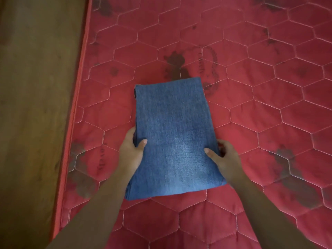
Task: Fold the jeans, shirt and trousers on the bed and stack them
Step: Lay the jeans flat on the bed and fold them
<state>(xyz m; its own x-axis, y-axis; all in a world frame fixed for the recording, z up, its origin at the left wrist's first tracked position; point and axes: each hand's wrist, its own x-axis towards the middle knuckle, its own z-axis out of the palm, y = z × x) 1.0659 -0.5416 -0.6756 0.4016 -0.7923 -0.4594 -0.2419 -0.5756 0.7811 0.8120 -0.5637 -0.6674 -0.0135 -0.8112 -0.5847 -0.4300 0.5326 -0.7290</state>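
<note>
Folded jeans [172, 137] lying on the red quilted mattress [269, 105], pinched by my left hand [130, 153] at their 8 o'clock edge and my right hand [224, 159] at 4 o'clock, thumbs on top; I judge the denim heavy, fairly stiff, unslippery, best carried by both long edges.

Folded jeans [175, 139] on red mattress [269, 105].

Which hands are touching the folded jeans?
Touching, both. Head view: left hand grips the jeans by one edge, thumb on top; right hand grips the other edge.
</note>
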